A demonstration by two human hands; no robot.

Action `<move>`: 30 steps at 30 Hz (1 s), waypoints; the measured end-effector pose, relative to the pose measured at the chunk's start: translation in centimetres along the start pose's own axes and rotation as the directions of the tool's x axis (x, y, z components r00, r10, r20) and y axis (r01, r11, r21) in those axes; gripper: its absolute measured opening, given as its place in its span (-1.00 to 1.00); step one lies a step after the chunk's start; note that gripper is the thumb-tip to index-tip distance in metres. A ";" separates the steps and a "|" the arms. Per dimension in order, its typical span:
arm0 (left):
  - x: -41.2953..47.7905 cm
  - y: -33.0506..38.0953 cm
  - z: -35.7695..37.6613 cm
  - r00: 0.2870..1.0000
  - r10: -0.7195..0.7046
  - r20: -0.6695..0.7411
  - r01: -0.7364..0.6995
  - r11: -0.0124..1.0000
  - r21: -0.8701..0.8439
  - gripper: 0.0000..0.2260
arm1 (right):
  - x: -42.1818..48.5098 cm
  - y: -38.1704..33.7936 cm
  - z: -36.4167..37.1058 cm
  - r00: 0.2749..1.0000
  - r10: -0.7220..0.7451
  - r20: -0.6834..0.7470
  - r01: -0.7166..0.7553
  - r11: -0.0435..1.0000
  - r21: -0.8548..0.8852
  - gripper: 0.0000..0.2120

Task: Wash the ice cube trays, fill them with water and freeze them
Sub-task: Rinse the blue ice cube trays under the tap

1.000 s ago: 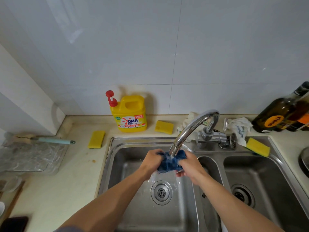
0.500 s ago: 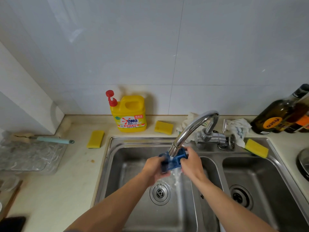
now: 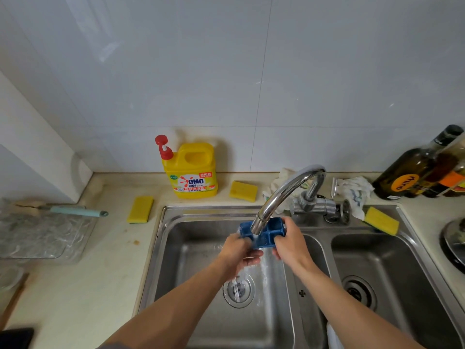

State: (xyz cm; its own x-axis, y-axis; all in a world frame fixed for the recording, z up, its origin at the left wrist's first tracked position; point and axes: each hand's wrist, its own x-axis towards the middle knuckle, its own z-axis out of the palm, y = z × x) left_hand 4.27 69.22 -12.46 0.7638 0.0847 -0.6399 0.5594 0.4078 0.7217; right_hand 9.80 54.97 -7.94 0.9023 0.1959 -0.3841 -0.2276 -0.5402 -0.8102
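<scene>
Ice cube tray [image 3: 269,233]: small, blue, gridded into square cells; held between both hands under the tap [image 3: 281,195], water running off below. Judged light, flexible, slippery when wet (best gripped at the short ends). Left hand [image 3: 239,250] and right hand [image 3: 289,241] each clasp an end.

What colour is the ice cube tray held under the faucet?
The ice cube tray is blue, seen best in the head view.
</scene>
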 end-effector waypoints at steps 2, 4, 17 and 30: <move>0.0 -0.1 -0.1 0.999 0.029 -0.016 -0.029 0.999 -0.019 -0.76 | -0.1 0.3 0.2 0.999 0.021 0.024 -0.020 1.000 -0.008 -0.66; 0.0 -0.1 -0.3 0.995 0.053 -0.088 -0.056 0.998 -0.031 -0.72 | -0.3 0.5 0.6 0.997 0.029 0.076 -0.028 0.999 -0.016 -0.68; -0.3 2.1 -0.8 0.917 0.239 -0.321 -0.217 0.971 0.103 -0.87 | 0.6 0.1 2.0 0.916 0.288 0.279 -0.315 0.948 0.056 -0.90; -0.5 1.1 -0.3 0.941 0.233 -0.244 -0.210 0.971 0.116 -0.77 | 0.8 0.6 2.3 0.950 0.267 0.165 -0.278 0.959 0.052 -0.87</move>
State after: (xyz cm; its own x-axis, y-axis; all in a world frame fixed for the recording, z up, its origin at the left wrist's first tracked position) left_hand 4.43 69.87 -11.40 0.7707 0.3966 -0.4988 0.4200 0.2725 0.8656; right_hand 9.59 56.66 -9.77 0.7358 0.1769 -0.6537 -0.4886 -0.5298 -0.6933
